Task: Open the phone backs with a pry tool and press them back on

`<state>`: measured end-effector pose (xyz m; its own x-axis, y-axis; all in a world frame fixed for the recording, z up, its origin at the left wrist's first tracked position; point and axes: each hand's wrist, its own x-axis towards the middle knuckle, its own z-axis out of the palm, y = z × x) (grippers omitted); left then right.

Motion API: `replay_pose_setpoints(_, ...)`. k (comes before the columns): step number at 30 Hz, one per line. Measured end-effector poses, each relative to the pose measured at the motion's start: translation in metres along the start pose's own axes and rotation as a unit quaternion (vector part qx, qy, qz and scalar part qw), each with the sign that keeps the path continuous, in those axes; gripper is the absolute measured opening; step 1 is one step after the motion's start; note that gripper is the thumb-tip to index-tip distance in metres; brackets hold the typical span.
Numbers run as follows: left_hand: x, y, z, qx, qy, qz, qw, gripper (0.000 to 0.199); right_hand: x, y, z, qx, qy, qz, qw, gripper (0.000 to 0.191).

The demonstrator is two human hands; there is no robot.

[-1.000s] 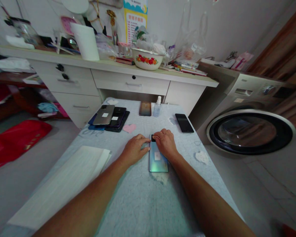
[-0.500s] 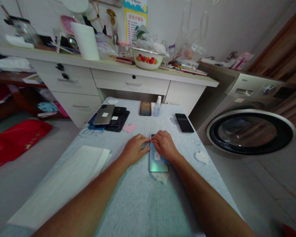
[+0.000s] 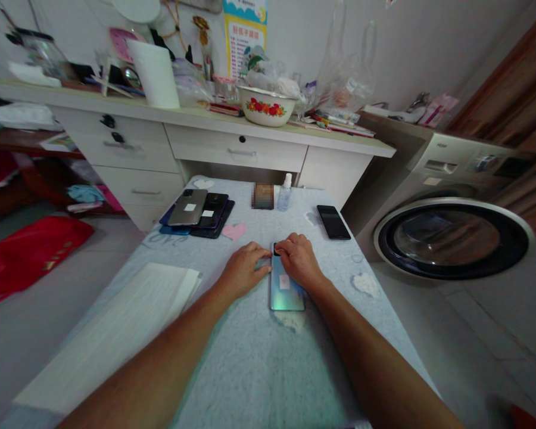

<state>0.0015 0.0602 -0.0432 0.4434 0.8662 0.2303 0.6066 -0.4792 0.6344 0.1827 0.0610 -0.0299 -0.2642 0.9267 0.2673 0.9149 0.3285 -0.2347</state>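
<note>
A light blue-green phone (image 3: 287, 298) lies back up on the cloth-covered table (image 3: 245, 369), with a small pale label on it. My left hand (image 3: 246, 268) rests at the phone's left edge, thumb and fingers apart and touching its side. Over the phone's upper part is my right hand (image 3: 298, 259), its fingers pinched together beside the dark camera block. Whatever those fingers hold is too small to name. Past the hands stand a clear spray bottle (image 3: 284, 195) and a small brown item (image 3: 264, 196), partly pixelated.
Several stacked phones (image 3: 189, 208) lie at the table's back left, and a black phone (image 3: 333, 222) at the back right. Folded pale sheets (image 3: 116, 333) cover the left side. Behind are a white desk (image 3: 134, 149) and, to the right, a washing machine (image 3: 446, 232).
My right hand has shifted slightly at the phone's top, and more of the dark camera block shows. My left hand has stayed in place.
</note>
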Motion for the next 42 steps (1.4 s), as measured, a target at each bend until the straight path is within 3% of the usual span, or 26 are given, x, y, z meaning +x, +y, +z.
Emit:
replay_pose_setpoints(9, 0.001, 0.002, 0.0, 0.013, 0.004, 0.005, 1.0, 0.027, -0.01, -0.003, -0.013, 0.044, -0.023, -0.049, 0.998, 0.022)
replay_pose_setpoints(24, 0.0, -0.001, 0.001, 0.007, 0.001, 0.005, 1.0, 0.027, 0.0, 0.0, 0.001, -0.028, 0.023, 0.038, 0.999, 0.023)
replay_pose_setpoints(32, 0.0, -0.001, 0.001, 0.004, -0.001, 0.002, 1.0, 0.028, 0.001, 0.003, -0.004, -0.056, 0.02, 0.083, 0.995, 0.026)
replay_pose_setpoints(42, 0.001, 0.0, 0.001, 0.001, 0.0, 0.008, 1.0, 0.032, 0.001, 0.005, -0.003, -0.038, 0.017, 0.091, 0.995, 0.023)
